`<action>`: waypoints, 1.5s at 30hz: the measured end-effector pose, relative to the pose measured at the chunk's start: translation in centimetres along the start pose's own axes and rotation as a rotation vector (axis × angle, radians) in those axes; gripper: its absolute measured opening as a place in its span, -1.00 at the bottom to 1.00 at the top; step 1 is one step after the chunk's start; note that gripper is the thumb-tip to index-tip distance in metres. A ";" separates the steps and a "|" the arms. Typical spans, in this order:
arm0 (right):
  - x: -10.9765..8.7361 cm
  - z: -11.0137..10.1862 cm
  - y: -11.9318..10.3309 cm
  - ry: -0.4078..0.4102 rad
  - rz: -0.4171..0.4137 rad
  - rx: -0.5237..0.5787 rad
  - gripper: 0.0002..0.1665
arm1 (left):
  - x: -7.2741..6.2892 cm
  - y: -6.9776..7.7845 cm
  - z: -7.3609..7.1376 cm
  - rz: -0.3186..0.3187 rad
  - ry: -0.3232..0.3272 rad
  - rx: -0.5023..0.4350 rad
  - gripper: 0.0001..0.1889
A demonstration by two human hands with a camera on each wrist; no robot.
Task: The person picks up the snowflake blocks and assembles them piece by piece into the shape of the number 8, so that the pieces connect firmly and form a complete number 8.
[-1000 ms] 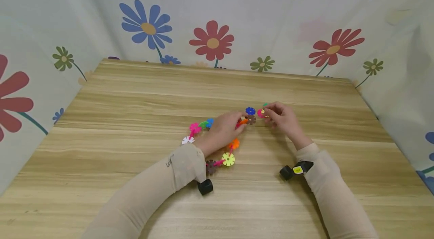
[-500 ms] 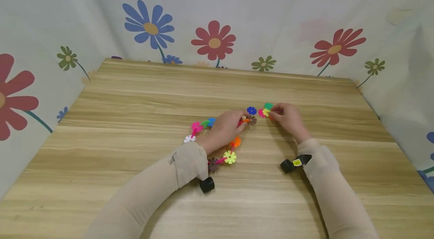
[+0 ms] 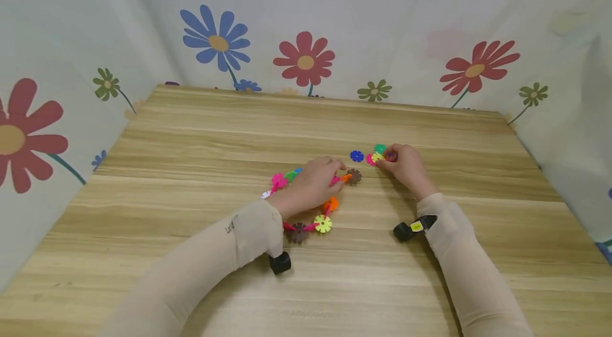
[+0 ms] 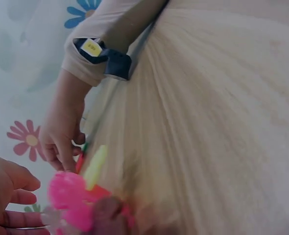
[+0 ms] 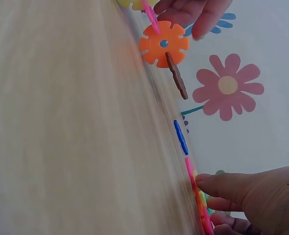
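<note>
A chain of interlocking plastic snowflake discs curves over the table, with a yellow disc (image 3: 322, 224), a dark brown disc (image 3: 298, 233) and a pink disc (image 3: 279, 180) in it. At its far end, an orange disc (image 5: 164, 44) carries a brown disc (image 3: 354, 176) standing on edge. My left hand (image 3: 315, 180) is over this end with loosely spread fingers, beside the discs, and covers part of the chain. Farther right, the fingertips of my right hand (image 3: 406, 167) touch a small pile of loose discs, its thumb on a yellow-green disc (image 3: 377, 158). A green disc (image 3: 380, 149) lies behind.
A loose blue disc (image 3: 356, 156) lies between the chain and the pile. The wooden table (image 3: 215, 129) ends at a flower-printed cloth (image 3: 406, 23) at the back and sides. Black camera mounts (image 3: 280, 262) sit on both wrists.
My right hand has lowered a disc onto the loose pile and now stays there. My left hand's fingers have loosened from the chain, and the brown end disc has sunk slightly nearer.
</note>
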State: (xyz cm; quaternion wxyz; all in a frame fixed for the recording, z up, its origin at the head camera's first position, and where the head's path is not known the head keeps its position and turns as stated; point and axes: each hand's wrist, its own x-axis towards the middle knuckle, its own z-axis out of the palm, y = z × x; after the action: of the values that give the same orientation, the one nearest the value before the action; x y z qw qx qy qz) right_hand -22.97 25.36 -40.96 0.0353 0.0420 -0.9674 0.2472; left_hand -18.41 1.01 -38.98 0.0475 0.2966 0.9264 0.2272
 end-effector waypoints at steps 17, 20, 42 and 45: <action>-0.1 0.0 -0.1 0.015 -0.057 0.054 -0.60 | 3.8 2.2 -2.0 0.057 -0.164 0.164 -0.51; -0.2 -0.1 -0.2 0.012 -0.057 0.082 -0.64 | 4.6 2.4 -1.6 0.059 -0.175 0.160 -0.54; -3.0 0.4 -1.4 -0.013 -0.172 0.260 -0.87 | 5.9 0.2 0.2 0.100 -0.192 0.157 -0.67; -3.2 0.7 -1.2 -0.042 -0.229 0.303 -0.91 | 5.7 -0.2 0.3 0.082 -0.181 0.108 -0.65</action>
State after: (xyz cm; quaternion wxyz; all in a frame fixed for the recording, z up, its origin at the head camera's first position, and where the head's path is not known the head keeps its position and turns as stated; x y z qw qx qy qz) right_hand -19.66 24.14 -41.29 0.0363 0.1618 -0.9085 0.3835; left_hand -23.14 4.29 -39.02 0.1054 0.3556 0.9163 0.1511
